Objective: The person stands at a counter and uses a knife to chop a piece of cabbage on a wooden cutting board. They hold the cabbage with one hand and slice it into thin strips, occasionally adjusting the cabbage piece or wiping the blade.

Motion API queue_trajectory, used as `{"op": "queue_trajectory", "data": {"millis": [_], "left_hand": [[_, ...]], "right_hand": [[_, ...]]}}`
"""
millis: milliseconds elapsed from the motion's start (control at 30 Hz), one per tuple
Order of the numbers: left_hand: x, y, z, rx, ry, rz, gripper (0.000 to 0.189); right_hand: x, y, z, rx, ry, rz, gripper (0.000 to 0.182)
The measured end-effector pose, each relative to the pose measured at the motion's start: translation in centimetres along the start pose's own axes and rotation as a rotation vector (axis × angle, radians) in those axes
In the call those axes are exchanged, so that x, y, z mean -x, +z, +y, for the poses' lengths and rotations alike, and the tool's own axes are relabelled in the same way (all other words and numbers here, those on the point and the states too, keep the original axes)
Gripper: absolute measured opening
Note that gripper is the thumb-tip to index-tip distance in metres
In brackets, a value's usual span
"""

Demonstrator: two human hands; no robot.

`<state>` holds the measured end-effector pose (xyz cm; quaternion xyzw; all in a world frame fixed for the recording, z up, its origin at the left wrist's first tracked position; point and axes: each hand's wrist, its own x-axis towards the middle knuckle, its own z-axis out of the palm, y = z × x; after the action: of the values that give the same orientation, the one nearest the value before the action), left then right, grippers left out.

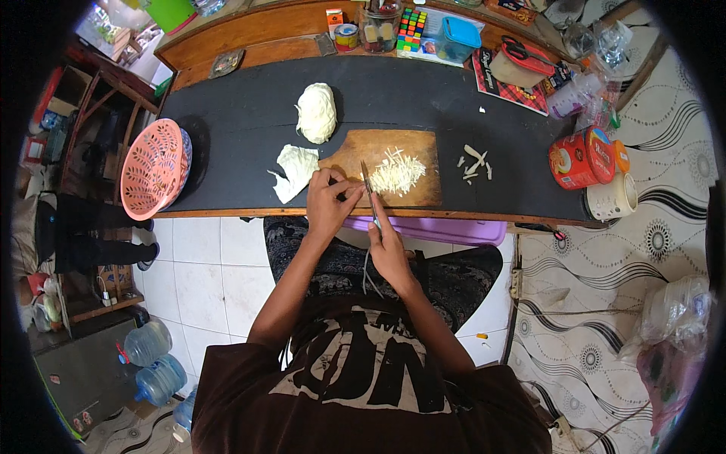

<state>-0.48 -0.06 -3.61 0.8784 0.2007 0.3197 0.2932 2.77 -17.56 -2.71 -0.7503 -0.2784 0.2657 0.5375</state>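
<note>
My right hand (387,243) is closed around the handle of a kitchen knife (368,183), its blade over the wooden cutting board (354,148). At the board's near edge, the fingertips of my left hand (332,201) pinch a small pale piece beside the blade; the piece is mostly hidden. Thin shreds of what looks like cabbage (399,172) lie heaped on the board, right of the blade. A loose cabbage leaf (298,169) rests left of the board, partly behind my left hand. Beyond it sits a pale cabbage head (316,113). Several offcuts (475,162) lie right of the board.
A pink plastic colander (153,170) stands at the table's left end. Along the back are a glass jar (379,31) and a blue-lidded container (458,40). Scissors (519,48) lie on a red-lidded tub. A red tub (578,159) stands at right. Someone's legs (93,232) show at far left.
</note>
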Motion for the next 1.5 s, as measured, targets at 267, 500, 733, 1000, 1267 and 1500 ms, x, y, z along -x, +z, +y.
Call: {"op": "queue_trajectory", "data": {"millis": [267, 500, 733, 1000, 1267, 1500], "left_hand": [[0.0, 0.2, 0.5, -0.042, 0.009, 0.031, 0.018], [0.4, 0.4, 0.2, -0.035, 0.070, 0.102, 0.017], [0.5, 0.1, 0.1, -0.051, 0.141, 0.082, 0.014], [0.6, 0.2, -0.2, -0.087, 0.212, 0.085, 0.013], [0.6, 0.2, -0.2, -0.124, 0.275, 0.080, 0.015], [0.3, -0.2, 0.4, -0.165, 0.217, 0.020, 0.016]], "right_hand": [[0.0, -0.4, 0.0, -0.025, -0.003, 0.005, 0.055], [0.6, -1.4, -2.0, 0.089, 0.064, -0.017, 0.056], [1.0, -2.1, -2.3, 0.133, 0.170, -0.078, 0.057], [1.0, -2.1, -2.0, 0.131, 0.167, -0.101, 0.055], [1.0, -1.6, -1.7, 0.189, 0.159, -0.098, 0.061], [0.2, -0.8, -0.5, 0.256, -0.035, 0.051, 0.061]]}}
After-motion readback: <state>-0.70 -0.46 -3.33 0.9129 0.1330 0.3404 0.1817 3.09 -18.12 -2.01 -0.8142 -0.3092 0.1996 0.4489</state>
